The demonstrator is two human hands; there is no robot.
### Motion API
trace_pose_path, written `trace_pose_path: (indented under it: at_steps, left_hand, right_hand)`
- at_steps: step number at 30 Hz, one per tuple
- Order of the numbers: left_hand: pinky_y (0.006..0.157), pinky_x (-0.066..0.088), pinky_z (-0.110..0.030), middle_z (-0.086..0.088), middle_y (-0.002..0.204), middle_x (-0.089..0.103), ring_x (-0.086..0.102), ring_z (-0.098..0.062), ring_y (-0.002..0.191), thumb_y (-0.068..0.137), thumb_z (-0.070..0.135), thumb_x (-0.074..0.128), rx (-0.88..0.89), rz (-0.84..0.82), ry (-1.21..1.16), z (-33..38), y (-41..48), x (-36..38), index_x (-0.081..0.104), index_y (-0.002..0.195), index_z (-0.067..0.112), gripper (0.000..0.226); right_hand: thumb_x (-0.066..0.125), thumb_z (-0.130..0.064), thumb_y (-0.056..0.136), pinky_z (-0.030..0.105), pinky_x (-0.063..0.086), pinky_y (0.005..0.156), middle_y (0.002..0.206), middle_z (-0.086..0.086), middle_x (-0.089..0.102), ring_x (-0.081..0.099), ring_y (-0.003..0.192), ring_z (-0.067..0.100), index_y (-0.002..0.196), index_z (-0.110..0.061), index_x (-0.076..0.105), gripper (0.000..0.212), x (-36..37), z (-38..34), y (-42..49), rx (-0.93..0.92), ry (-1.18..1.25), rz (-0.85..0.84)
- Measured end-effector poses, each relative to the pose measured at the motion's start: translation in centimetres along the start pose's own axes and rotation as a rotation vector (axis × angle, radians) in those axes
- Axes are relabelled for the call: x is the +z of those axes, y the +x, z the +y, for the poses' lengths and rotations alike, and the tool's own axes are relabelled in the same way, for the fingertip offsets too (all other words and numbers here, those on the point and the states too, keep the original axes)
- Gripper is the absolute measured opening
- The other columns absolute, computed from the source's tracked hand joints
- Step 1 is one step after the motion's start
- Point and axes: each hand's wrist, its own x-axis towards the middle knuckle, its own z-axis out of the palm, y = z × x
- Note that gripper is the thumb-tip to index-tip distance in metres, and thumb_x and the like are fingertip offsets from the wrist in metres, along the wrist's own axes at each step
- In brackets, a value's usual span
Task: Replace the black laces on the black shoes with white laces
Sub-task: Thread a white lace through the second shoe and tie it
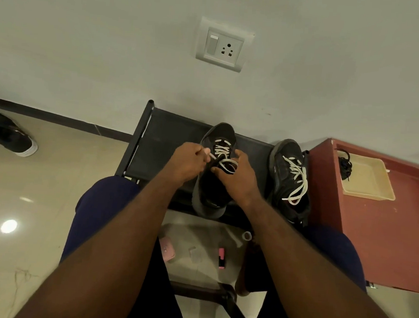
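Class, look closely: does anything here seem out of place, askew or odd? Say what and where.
Only slightly: the black laces lie bunched over one rim of the tray, partly outside it.

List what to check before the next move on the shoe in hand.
1. The left hand pinches the white lace end: ok.
2. The right hand holds its loop: ok.
3. Every eyelet of the middle shoe threaded: cannot tell, hands cover some.
4. Bow finished: not ok, one loose loop only.
5. The other shoe laced white: ok.
6. The black laces set aside in the tray: ok.
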Motion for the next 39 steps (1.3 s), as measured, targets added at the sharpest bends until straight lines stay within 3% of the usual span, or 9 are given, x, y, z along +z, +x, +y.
trace_pose_path:
  at_steps: [4,8,10,14,18,23,31,36,39]
  left_hand:
    - [0.106,0.042,-0.035,-0.01,0.112,0.07,0.062,-0.021,0.115,0.105,0.027,0.04,0.07,-0.151,-0.906,2.8,-0.8,0.0,0.058,0.082,0.013,0.032]
    - [0.091,0.053,-0.034,-0.003,0.081,0.065,0.064,-0.013,0.072,0.103,0.027,0.042,0.163,-0.247,-1.395,5.2,-1.5,-1.3,0.057,0.085,0.012,0.028]
    - [0.07,0.053,-0.028,-0.002,0.082,0.065,0.055,-0.011,0.061,0.103,0.028,0.044,0.108,-0.126,-1.075,4.0,-1.4,-1.3,0.062,0.091,0.011,0.027]
    - [0.064,0.048,-0.028,-0.008,0.079,0.067,0.063,-0.023,0.076,0.099,0.028,0.055,0.089,0.046,0.277,-0.4,0.4,-0.2,0.069,0.085,0.003,0.032]
    - [0.051,0.032,-0.024,0.001,0.064,0.054,0.051,-0.013,0.06,0.095,0.031,0.061,0.052,0.019,0.331,-0.7,0.9,1.4,0.055,0.065,0.015,0.034]
    - [0.056,0.034,-0.026,-0.003,0.066,0.049,0.044,-0.013,0.061,0.098,0.029,0.055,-0.04,0.0,-0.009,-0.5,1.2,2.1,0.051,0.07,0.01,0.035]
    - [0.054,0.041,-0.024,-0.001,0.063,0.052,0.046,-0.009,0.053,0.094,0.015,0.051,-0.317,0.323,-0.923,0.3,2.2,0.4,0.06,0.079,0.009,0.018]
    - [0.057,0.041,-0.031,-0.001,0.065,0.051,0.046,-0.015,0.059,0.088,0.024,0.056,-0.132,0.493,-0.118,-1.7,2.0,0.1,0.057,0.073,0.009,0.021]
    - [0.077,0.052,-0.037,-0.005,0.095,0.063,0.062,-0.023,0.085,0.089,0.029,0.061,-0.114,0.303,0.273,-2.3,1.7,0.8,0.057,0.114,0.013,0.03]
  right_hand:
    - [0.082,-0.032,0.08,0.025,0.042,0.091,0.135,-0.002,0.057,0.055,0.122,0.017,0.144,-0.022,0.038,0.078,-0.2,0.5,0.2,0.03,0.06,-0.048]
    - [0.083,-0.035,0.079,0.024,0.04,0.09,0.137,-0.002,0.055,0.053,0.122,0.016,0.146,-0.02,0.037,0.082,-0.5,0.9,0.5,0.032,0.063,-0.062]
    - [0.082,-0.034,0.08,0.021,0.04,0.09,0.13,-0.004,0.056,0.053,0.117,0.011,0.146,-0.02,0.037,0.082,-0.8,0.9,0.5,0.043,0.099,-0.093]
    - [0.069,-0.033,0.092,0.022,0.05,0.09,0.119,-0.004,0.064,0.062,0.111,0.012,0.137,-0.016,0.052,0.051,-1.4,1.8,0.8,0.054,0.203,-0.081]
    - [0.067,-0.021,0.094,0.031,0.057,0.079,0.094,0.001,0.073,0.069,0.088,0.014,0.107,-0.011,0.072,0.017,-1.7,2.8,1.2,0.04,0.091,-0.032]
    - [0.071,-0.017,0.091,0.015,0.041,0.056,0.073,-0.006,0.067,0.057,0.062,0.0,0.088,-0.009,0.072,0.009,-2.2,2.3,2.0,0.035,0.02,-0.052]
    - [0.046,-0.021,0.104,0.042,0.057,0.081,0.09,0.001,0.071,0.069,0.085,0.018,0.094,-0.014,0.057,0.017,-3.4,3.3,2.3,0.14,0.181,-0.005]
    - [0.049,-0.022,0.103,0.04,0.058,0.076,0.084,0.005,0.072,0.069,0.074,0.015,0.095,-0.016,0.057,0.012,-3.5,3.5,2.3,0.127,0.208,-0.021]
    - [0.058,-0.026,0.099,0.032,0.054,0.064,0.076,0.006,0.068,0.062,0.062,0.013,0.097,-0.013,0.061,0.014,-3.4,3.0,2.2,0.094,0.177,-0.059]
